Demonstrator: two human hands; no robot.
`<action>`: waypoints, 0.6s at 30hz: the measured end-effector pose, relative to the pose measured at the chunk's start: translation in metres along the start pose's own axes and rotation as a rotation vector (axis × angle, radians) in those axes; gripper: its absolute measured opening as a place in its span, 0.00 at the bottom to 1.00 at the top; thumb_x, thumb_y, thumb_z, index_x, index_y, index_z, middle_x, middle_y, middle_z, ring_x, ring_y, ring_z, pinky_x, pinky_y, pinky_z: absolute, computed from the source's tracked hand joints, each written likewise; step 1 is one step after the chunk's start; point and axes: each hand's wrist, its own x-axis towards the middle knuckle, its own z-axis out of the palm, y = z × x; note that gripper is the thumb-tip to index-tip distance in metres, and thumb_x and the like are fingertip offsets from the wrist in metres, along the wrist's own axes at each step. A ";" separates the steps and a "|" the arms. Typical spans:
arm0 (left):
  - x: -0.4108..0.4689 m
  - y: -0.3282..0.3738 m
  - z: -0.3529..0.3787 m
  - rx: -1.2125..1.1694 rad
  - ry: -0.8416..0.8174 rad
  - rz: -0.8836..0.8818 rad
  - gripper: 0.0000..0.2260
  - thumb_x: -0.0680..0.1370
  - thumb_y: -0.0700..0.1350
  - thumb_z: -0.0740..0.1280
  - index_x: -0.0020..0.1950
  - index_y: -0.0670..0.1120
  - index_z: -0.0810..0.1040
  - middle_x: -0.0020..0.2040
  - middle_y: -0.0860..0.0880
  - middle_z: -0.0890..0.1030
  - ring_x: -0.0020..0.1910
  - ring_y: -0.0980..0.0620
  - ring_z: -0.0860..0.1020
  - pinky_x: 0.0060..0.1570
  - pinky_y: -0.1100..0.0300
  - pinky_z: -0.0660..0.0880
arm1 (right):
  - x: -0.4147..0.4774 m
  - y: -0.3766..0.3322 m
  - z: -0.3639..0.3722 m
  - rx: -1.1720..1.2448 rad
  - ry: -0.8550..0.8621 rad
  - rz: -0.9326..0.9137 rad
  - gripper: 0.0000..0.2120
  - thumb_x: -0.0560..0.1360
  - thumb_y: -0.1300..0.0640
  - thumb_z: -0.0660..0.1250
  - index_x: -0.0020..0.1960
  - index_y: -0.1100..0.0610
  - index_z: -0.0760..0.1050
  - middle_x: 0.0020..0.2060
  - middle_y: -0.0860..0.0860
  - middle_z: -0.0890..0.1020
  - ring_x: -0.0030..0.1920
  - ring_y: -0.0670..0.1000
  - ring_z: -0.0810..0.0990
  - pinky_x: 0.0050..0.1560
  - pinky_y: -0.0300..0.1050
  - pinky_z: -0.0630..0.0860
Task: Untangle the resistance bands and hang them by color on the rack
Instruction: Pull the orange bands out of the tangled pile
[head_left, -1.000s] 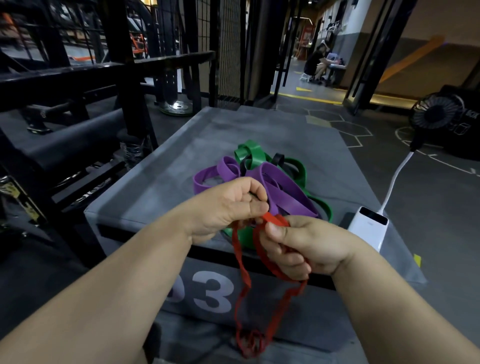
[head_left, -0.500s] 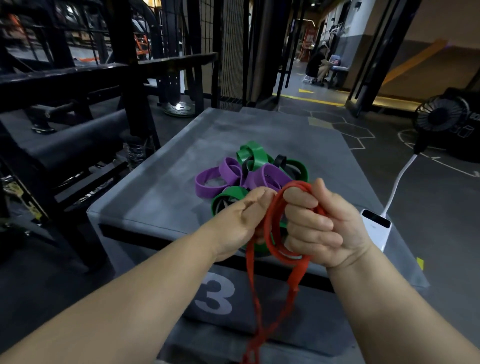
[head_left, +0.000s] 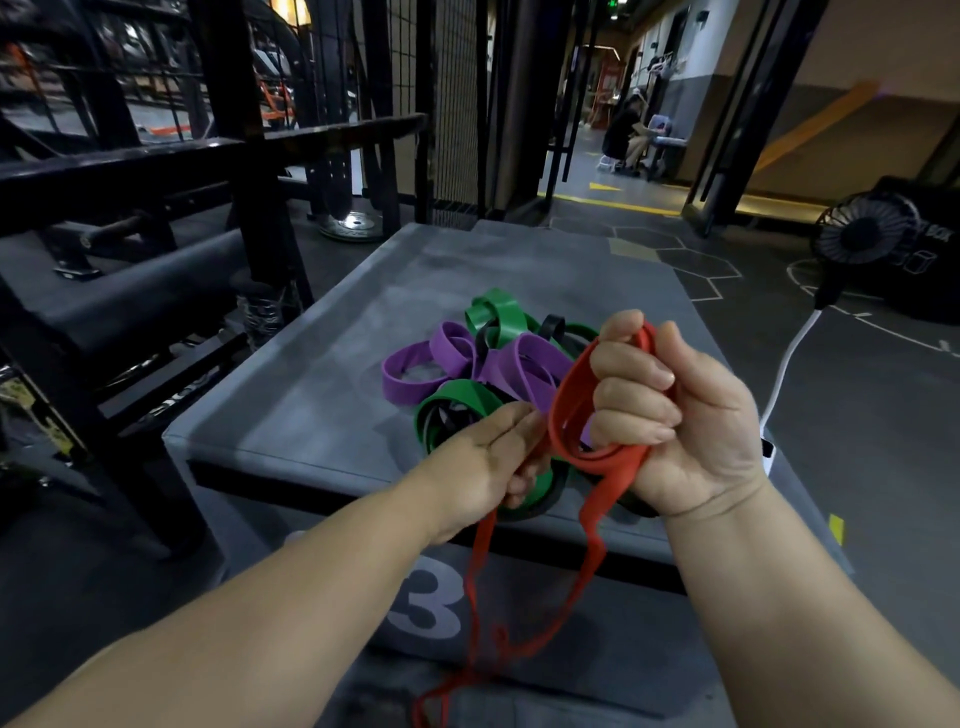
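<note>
A thin red band is looped around my right hand, whose curled fingers grip it above the box's near edge. My left hand pinches a strand of the same red band just to the left; the rest hangs down past the box front, twisted near the bottom. Behind my hands, a tangle lies on the grey box top: purple bands, green bands and a black band, all interwoven.
The grey box carries a white "3" on its front. A black metal rack stands at the left. A white power bank with a cable lies at the box's right edge. A black fan sits far right. A person sits far down the corridor.
My right hand has turned and lifted, winding the red band into loops around its fingers. My left hand dropped slightly below it, still pinching a strand. The hanging part rose.
</note>
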 end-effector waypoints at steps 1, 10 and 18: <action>0.000 -0.001 0.000 0.062 0.008 0.025 0.11 0.84 0.47 0.54 0.45 0.44 0.69 0.31 0.53 0.69 0.28 0.57 0.65 0.32 0.63 0.64 | -0.001 -0.001 0.000 0.004 0.000 -0.008 0.08 0.81 0.60 0.60 0.57 0.63 0.70 0.35 0.49 0.65 0.29 0.45 0.63 0.31 0.38 0.64; 0.002 -0.011 -0.004 0.616 -0.140 -0.095 0.13 0.80 0.38 0.59 0.46 0.55 0.76 0.51 0.54 0.82 0.53 0.56 0.78 0.55 0.63 0.73 | -0.009 -0.026 -0.004 0.096 0.017 -0.133 0.08 0.81 0.60 0.60 0.56 0.63 0.72 0.34 0.55 0.75 0.29 0.46 0.64 0.30 0.39 0.65; -0.008 -0.009 -0.009 0.244 -0.201 -0.386 0.08 0.83 0.40 0.56 0.48 0.46 0.73 0.40 0.49 0.81 0.40 0.53 0.79 0.52 0.55 0.73 | -0.011 -0.037 0.000 -0.437 0.302 -0.490 0.04 0.78 0.55 0.61 0.50 0.55 0.73 0.28 0.45 0.70 0.24 0.42 0.64 0.25 0.34 0.63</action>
